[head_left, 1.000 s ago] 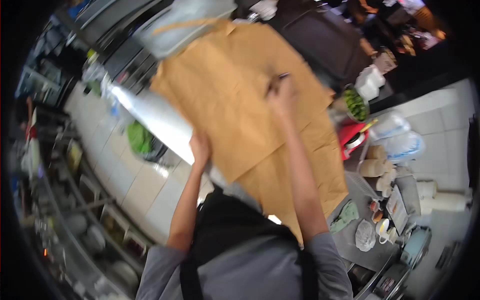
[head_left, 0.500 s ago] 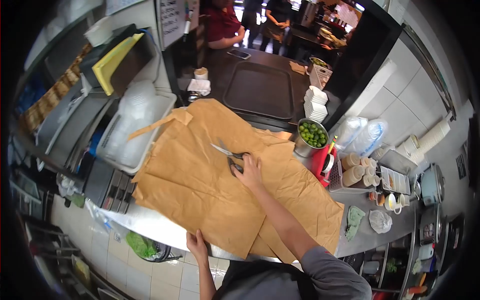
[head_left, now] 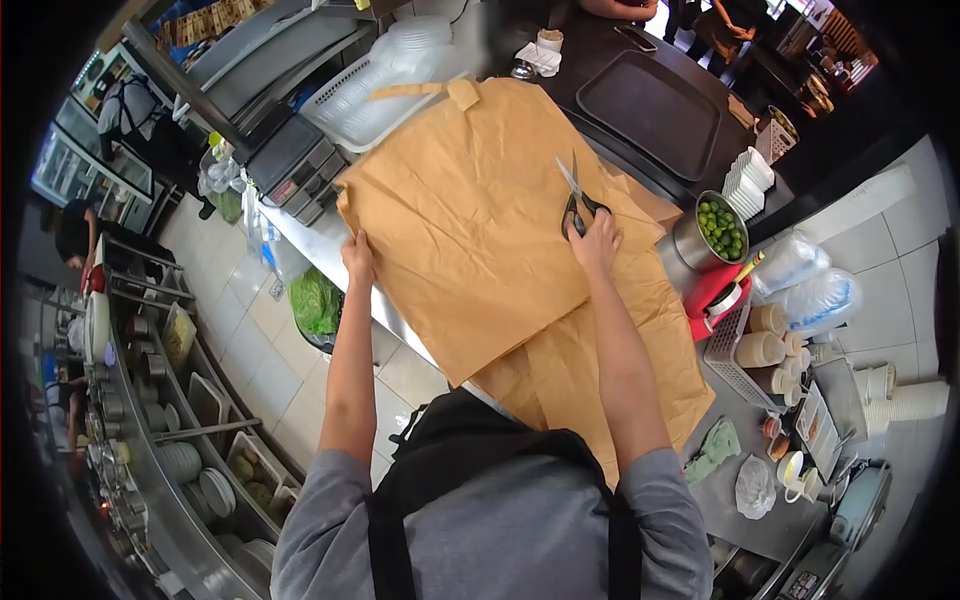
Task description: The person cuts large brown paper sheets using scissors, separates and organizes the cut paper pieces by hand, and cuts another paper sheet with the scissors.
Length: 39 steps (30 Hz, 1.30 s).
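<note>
Pinching brown paper [head_left: 470,215] over the counter's [head_left: 714,496] near edge, the left hand [head_left: 358,258] is nearly closed; the right hand [head_left: 597,243] curls round slightly open scissors [head_left: 574,194].

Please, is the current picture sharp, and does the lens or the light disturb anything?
Head view: scissors and brown paper look sharp; head view: glare whitens the steel counter left of the paper; head view: wide lens bends the left shelving, corners go black.
</note>
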Available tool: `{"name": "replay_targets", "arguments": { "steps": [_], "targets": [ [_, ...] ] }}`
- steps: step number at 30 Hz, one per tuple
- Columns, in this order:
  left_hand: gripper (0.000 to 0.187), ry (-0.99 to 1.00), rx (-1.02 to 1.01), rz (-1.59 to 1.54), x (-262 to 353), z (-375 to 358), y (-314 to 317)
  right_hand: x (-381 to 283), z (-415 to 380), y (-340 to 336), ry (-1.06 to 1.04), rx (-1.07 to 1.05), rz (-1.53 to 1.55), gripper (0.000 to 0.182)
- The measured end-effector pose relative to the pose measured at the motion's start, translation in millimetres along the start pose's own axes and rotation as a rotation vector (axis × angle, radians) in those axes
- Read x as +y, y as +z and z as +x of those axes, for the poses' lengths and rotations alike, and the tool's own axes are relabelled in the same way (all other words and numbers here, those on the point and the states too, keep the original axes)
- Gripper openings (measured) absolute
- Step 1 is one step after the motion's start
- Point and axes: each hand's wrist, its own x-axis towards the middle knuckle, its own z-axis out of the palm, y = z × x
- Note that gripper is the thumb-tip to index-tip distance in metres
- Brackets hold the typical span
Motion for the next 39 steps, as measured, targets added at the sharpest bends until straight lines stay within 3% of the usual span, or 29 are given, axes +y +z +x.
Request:
{"name": "replay_targets", "arguments": {
  "steps": [3,4,7,10,13,18,23,25,28,31,36,39],
  "targets": [
    [0.020,0.239,0.182,0.523,17.2,-25.8,10.0,0.8,1.1,2.6,0.026,0.075,-0.033,0.061],
    [0.031,0.096,0.139,0.462,29.7,-31.2,13.1,-2.3,2.1,0.5,0.029,0.084,-0.032,0.060],
    [0.047,0.715,0.368,0.995,73.9,-81.8,39.4,-4.6,2.5,-3.5,0.025,0.087,-0.037,0.059],
    [0.058,1.029,-0.194,1.073,56.7,-81.8,78.3,-3.3,0.6,-5.4,0.007,0.096,-0.023,0.059],
    [0.059,0.677,-0.230,1.171,31.7,-63.3,80.7,-0.3,-6.0,2.7,-0.017,0.120,0.003,0.061],
    [0.066,0.626,-0.145,1.219,34.3,-53.8,89.0,-1.5,1.1,-15.5,0.047,0.004,0.061,0.065],
    [0.079,0.353,-0.055,1.296,53.4,-29.2,57.3,5.4,-8.1,-16.9,0.018,0.149,0.093,0.065],
    [0.084,0.360,-0.142,1.265,53.2,-10.7,40.2,6.3,0.8,-17.6,0.025,0.164,0.091,0.065],
    [0.086,0.445,-0.095,1.233,34.6,4.4,36.1,3.5,-5.8,-20.6,0.044,0.138,0.087,0.065],
    [0.084,0.396,-0.104,1.278,45.4,-0.5,35.4,4.4,-3.9,-17.3,0.038,0.145,0.092,0.065],
    [0.079,0.396,-0.034,1.295,46.2,-0.8,36.5,5.4,-5.5,-18.9,0.044,0.114,0.132,0.062],
    [0.075,0.437,0.082,1.101,24.4,21.0,34.1,6.4,-3.7,-19.2,0.038,0.142,0.186,0.064]
  ]
}}
